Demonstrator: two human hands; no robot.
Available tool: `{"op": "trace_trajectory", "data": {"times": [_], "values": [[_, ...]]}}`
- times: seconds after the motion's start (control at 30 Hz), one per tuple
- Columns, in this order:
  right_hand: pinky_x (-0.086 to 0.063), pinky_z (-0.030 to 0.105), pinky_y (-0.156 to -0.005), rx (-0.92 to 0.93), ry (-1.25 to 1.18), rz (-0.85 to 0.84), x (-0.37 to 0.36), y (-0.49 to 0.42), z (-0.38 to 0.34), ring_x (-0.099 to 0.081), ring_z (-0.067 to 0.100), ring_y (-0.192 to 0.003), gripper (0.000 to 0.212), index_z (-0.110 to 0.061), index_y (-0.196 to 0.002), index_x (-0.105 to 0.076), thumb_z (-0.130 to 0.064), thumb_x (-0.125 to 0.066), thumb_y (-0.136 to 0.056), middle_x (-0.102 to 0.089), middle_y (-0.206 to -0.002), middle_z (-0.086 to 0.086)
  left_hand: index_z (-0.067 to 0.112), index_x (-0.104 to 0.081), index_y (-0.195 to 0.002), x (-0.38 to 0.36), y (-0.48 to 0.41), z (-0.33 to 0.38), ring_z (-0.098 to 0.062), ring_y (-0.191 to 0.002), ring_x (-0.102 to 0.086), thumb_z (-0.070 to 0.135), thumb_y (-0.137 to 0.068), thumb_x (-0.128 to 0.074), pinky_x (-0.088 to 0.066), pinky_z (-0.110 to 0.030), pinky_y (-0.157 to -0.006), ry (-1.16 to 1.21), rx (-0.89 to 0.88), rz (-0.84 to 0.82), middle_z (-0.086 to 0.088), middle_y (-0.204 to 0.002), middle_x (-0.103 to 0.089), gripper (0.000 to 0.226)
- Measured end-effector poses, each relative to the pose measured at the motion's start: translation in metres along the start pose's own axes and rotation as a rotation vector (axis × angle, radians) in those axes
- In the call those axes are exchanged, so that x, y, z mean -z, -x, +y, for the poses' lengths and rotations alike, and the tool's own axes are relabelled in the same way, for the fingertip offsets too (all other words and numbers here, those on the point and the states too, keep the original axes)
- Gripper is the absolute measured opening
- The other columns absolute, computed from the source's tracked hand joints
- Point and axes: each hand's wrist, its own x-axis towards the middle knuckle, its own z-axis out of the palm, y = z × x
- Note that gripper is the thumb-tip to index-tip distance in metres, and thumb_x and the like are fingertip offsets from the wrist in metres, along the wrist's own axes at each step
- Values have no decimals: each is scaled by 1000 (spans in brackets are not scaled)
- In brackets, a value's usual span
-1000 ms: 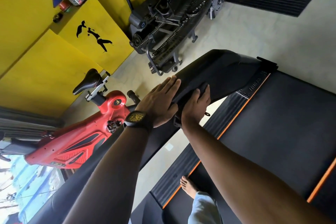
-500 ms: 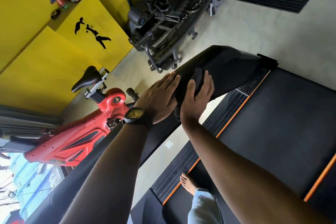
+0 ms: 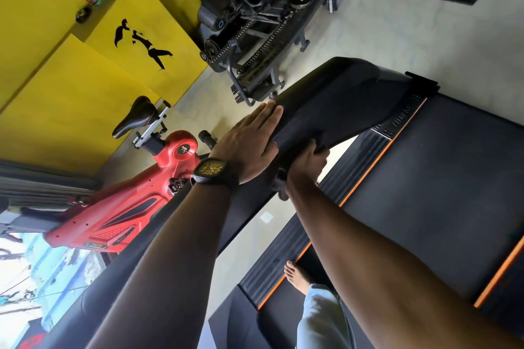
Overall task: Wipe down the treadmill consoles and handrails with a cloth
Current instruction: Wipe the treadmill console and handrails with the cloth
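Note:
The treadmill's black side upright [image 3: 346,99] slopes down to the deck. My left hand [image 3: 249,142], with a black watch on its wrist, lies flat with straight fingers against the upright's left face. My right hand [image 3: 307,160] curls round the upright's lower right edge, its fingers tucked underneath. A dark cloth [image 3: 279,183] is bunched in that hand; only a small fold shows beside the wrist and it blends with the black surface. The console is out of view.
The treadmill belt [image 3: 425,193] with orange side stripes runs on the right, and my bare foot [image 3: 295,272] stands on its side rail. A red exercise bike [image 3: 136,201] stands to the left. A black chain-driven machine [image 3: 255,22] is ahead by the yellow wall.
My right hand slid from the top face of the upright back toward me and curled under its lower edge. The left hand stayed flat in nearly the same spot.

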Motion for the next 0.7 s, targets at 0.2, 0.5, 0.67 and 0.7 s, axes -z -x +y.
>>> {"op": "trace_trajectory", "data": {"times": [0.2,0.5,0.67,0.7], "values": [[-32,40,-113,260,17,-42,1,25,0,-38,22,-143,51,-33,-152,-43,-37,-42,-101,-34,-160,1,22,-6,-161,1,0,0,-18,-154,-8,34,-104,-38,-13,-33,-121,-5,-4,-3,-1,-168,-7,67],[-33,46,-118,105,14,-85,5,33,12,-42,26,-141,54,-38,-152,-40,-42,-38,-99,-39,-158,0,23,-6,-161,-2,-1,-4,-18,-154,-9,35,-103,-39,-18,-38,-124,14,-4,-19,1,-168,-6,68],[-30,44,-119,217,33,-38,1,23,7,-36,23,-146,55,-33,-155,-38,-42,-38,-101,-34,-161,0,23,-6,-161,-3,-1,-4,-18,-155,-8,37,-102,-38,-19,-41,-124,17,-4,-19,0,-168,-7,68],[-33,49,-117,111,18,-38,2,25,9,-39,26,-144,53,-37,-154,-38,-43,-38,-101,-35,-160,0,23,-6,-161,-3,-1,-4,-18,-154,-8,36,-103,-39,-19,-40,-124,17,-2,-18,0,-168,-7,68]]}}
